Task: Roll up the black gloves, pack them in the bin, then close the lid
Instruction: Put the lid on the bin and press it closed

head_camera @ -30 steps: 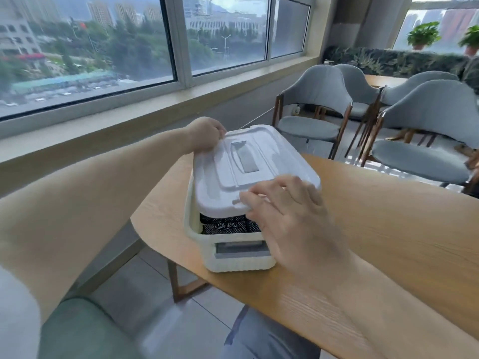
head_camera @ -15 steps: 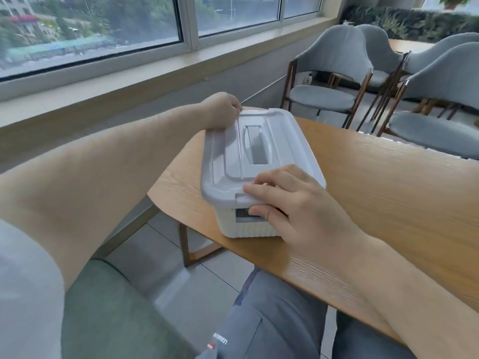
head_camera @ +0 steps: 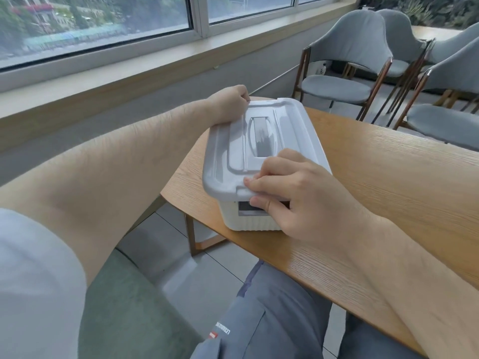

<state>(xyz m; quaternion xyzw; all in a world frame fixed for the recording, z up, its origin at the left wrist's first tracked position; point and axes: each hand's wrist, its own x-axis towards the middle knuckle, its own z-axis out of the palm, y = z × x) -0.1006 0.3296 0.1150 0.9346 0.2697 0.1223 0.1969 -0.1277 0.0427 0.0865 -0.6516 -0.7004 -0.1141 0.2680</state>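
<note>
- Head view, the only one: a white storage bin [head_camera: 248, 220] sits near the corner of a wooden table [head_camera: 388, 182], with its pale grey lid [head_camera: 261, 149] lying flat over the rim. The lid's long axis runs away from the person, toward the window side.
- The right hand [head_camera: 303, 200] clamps the near short edge, fingers pressed on top of the lid and thumb hooked under the lip against the bin's front wall. The left hand [head_camera: 229, 102] is curled closed on the far left corner of the lid.
- The black gloves are out of sight; I judge they are inside the bin under the lid.
- The near edge lies directly under the right hand, so any last press to seat the lid falls to that hand, I'd say, with the left steadying the far end.
- A second ago the near edge was tilted up, with dark fabric showing in the gap; now that gap is gone and the lid sits level.
</note>
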